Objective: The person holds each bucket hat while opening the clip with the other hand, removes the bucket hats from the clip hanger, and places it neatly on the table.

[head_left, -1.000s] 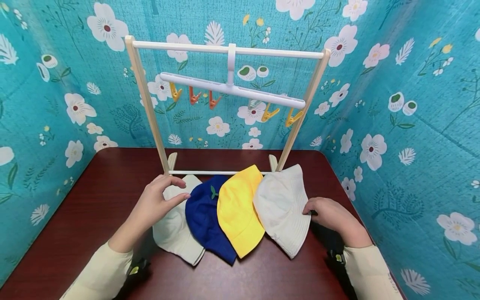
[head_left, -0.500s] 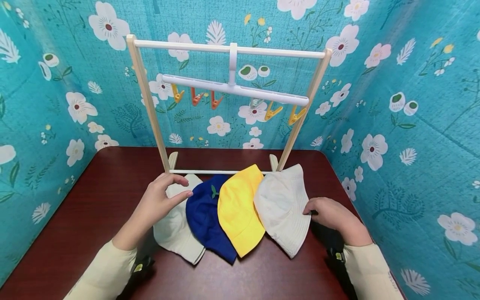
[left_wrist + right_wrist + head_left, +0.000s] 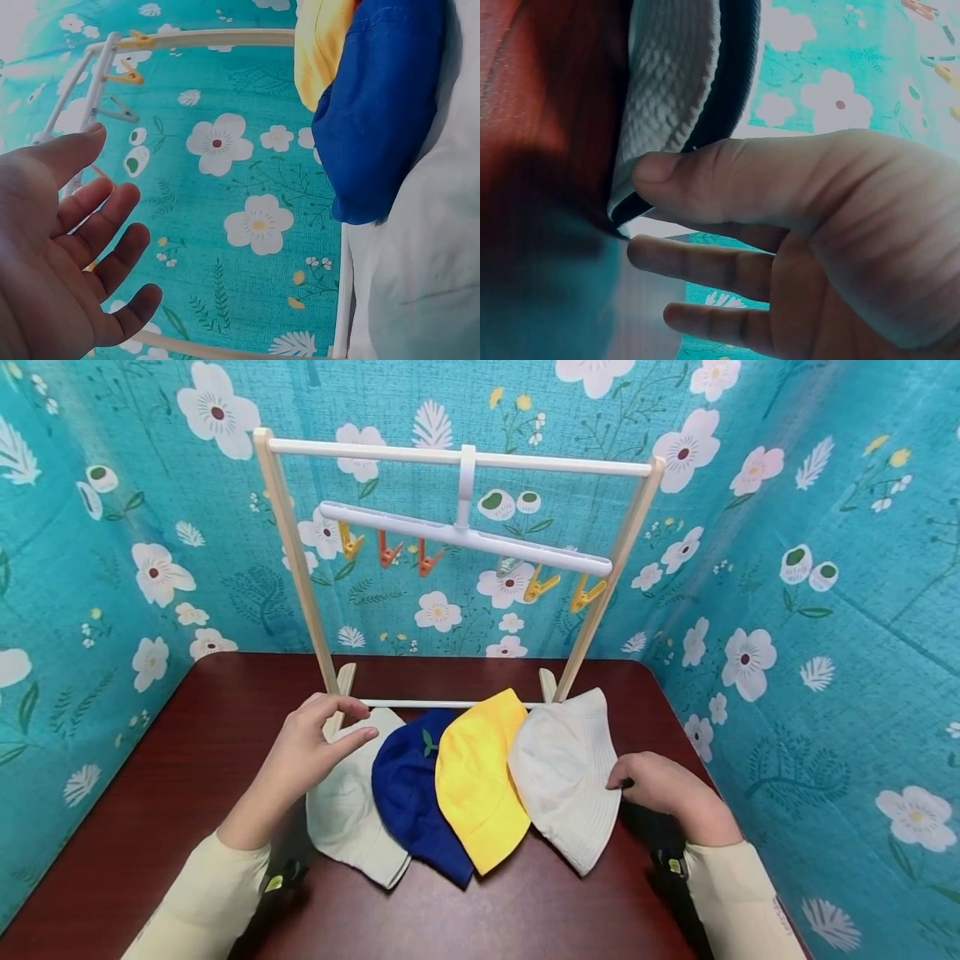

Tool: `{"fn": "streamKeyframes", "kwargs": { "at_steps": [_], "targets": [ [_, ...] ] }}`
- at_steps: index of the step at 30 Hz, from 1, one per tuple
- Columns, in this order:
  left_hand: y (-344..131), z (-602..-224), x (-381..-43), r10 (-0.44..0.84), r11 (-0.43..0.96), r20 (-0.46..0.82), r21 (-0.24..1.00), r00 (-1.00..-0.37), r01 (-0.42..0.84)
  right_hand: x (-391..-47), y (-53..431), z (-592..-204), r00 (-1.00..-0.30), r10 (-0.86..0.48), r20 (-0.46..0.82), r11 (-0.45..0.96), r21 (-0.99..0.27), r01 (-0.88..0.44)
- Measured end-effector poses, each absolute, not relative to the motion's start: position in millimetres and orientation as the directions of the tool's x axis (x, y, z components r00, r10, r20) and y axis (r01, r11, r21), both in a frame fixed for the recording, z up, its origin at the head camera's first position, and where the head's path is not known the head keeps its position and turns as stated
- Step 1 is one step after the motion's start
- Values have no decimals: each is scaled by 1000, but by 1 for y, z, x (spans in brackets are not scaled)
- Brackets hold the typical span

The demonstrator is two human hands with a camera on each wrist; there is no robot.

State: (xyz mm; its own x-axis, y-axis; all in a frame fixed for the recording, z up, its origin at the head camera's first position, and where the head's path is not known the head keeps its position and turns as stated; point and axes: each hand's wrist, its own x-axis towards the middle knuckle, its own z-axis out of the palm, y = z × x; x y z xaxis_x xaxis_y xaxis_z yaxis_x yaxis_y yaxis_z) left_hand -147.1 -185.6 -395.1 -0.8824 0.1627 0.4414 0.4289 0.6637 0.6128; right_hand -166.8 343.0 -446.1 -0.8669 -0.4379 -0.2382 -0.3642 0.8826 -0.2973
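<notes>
Four bucket hats overlap in a row on the dark red table point(image 3: 517, 910): a cream one point(image 3: 345, 818), a navy one point(image 3: 416, 793) with a green sprout, a yellow one point(image 3: 480, 777) and an off-white one point(image 3: 562, 768) at the right. My right hand point(image 3: 663, 789) pinches the off-white hat's brim edge; in the right wrist view the thumb point(image 3: 656, 169) lies on the woven brim point(image 3: 667, 82). My left hand point(image 3: 300, 752) hovers by the cream hat's upper left, thumb and fingers apart, palm empty in the left wrist view.
Behind the hats stands a wooden rack point(image 3: 300, 568) with a white top bar. From it hangs a tilted white hanger point(image 3: 465, 537), its left end higher, carrying orange, yellow and pale clips point(image 3: 540, 583). Floral teal cloth point(image 3: 825, 652) encloses the table's back and sides.
My left hand has moved slightly up and left, away from the navy hat. The hanger sways a little. My right hand and the hats stay practically where they were.
</notes>
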Motion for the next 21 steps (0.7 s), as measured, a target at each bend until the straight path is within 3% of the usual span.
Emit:
{"fn": "streamKeyframes", "kwargs": {
  "at_steps": [13, 21],
  "targets": [
    [-191, -393, -148, 142, 655, 401, 648, -905, 389, -163, 346, -436, -835, -443, -327, 859, -420, -292],
    [-188, -393, -147, 150, 655, 403, 643, -903, 396, -165, 347, -433, -856, -433, -283, 854, -433, -289]
  ]
}}
